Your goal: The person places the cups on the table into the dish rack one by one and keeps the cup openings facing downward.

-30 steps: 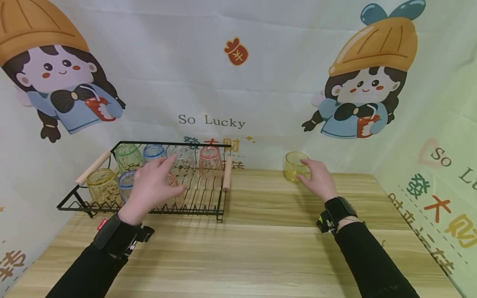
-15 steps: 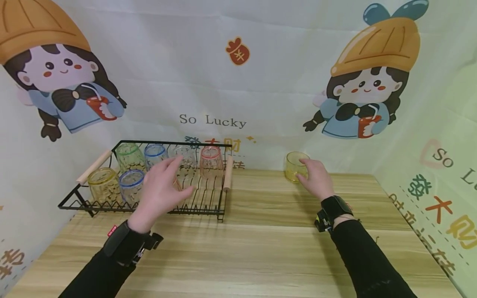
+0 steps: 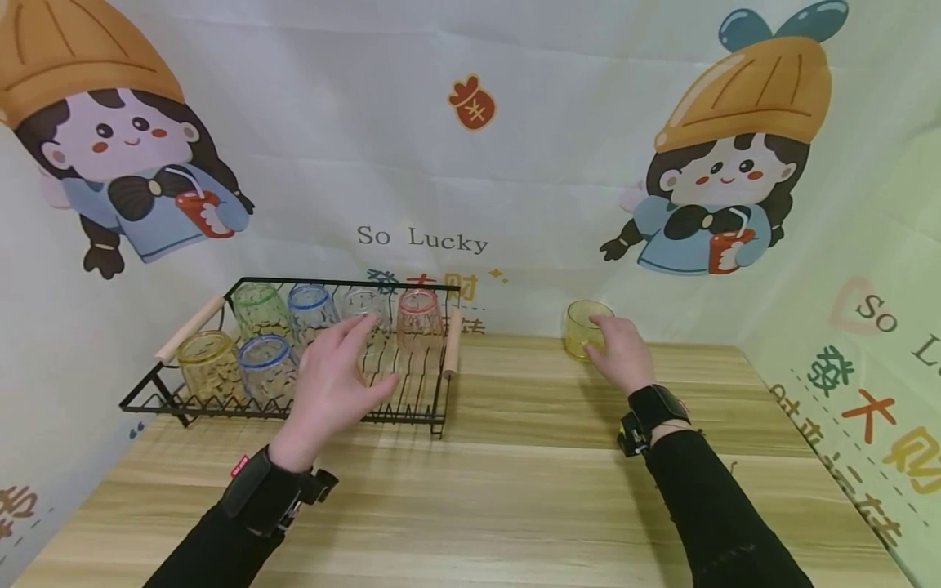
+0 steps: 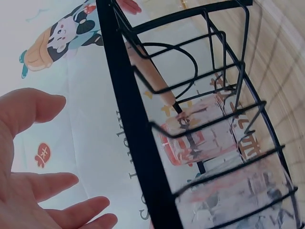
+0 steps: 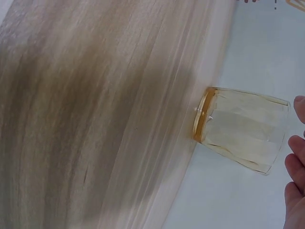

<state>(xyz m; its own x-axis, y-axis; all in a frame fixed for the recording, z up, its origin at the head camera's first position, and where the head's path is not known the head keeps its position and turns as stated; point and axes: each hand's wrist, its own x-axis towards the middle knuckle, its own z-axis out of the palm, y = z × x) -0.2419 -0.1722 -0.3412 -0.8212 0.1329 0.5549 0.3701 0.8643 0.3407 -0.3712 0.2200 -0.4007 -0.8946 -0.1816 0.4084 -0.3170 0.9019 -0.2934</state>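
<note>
My left hand (image 3: 334, 376), fingers spread and holding nothing, hovers over the front of a black wire rack (image 3: 397, 420) with wooden handles. In the rack a front row shows a yellow glass (image 3: 209, 366) and a blue-rimmed glass (image 3: 268, 367). Behind them are green (image 3: 260, 314), blue (image 3: 312, 306), clear (image 3: 362, 304) and red (image 3: 419, 318) glasses. My right hand (image 3: 623, 353) is beside a yellow glass (image 3: 581, 331) standing upright on the table; in the right wrist view, its fingers (image 5: 296, 167) lie next to the mouth of that glass (image 5: 243, 129), not wrapped round it.
A wooden-look table (image 3: 500, 506) carries the rack at left and the lone yellow glass at the back right. A printed cloth backdrop (image 3: 544, 163) rises right behind both. The rack's front rail (image 4: 138, 129) runs close beside the left hand.
My left hand has moved right along the rack's front, uncovering the front blue-rimmed glass. The right hand stays by the yellow glass, with the forearm shifted slightly left.
</note>
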